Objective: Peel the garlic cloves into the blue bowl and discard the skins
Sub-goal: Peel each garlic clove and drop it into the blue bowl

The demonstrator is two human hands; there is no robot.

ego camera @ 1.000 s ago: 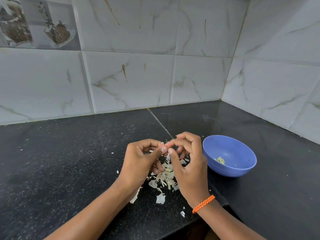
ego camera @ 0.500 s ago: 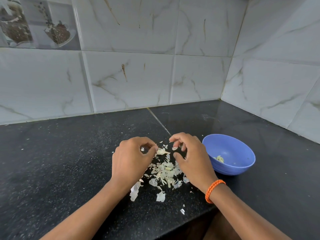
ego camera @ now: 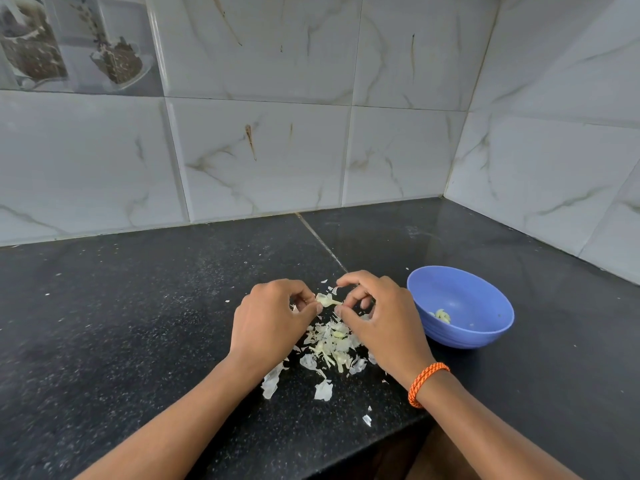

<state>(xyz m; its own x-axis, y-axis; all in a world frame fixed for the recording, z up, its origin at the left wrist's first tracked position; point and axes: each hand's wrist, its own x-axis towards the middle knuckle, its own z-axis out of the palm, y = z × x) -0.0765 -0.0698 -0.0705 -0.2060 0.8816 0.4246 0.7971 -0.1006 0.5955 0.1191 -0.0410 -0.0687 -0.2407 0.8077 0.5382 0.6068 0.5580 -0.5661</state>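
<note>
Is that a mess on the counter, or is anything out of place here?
Papery garlic skins lie loose on the black counter between the left hand and right hand, with stray flakes near the front edge. That fits peeling. The blue bowl stands upright with peeled garlic inside. Nothing looks damaged.

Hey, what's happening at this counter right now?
A person is peeling garlic over a black countertop. The left hand pinches a garlic clove at one end, and the right hand, fingers curled, works at its other end. A pile of skins lies on the counter under and between the hands. To the right sits the blue bowl with a few peeled cloves already in it. The skins have not been discarded yet.
</note>
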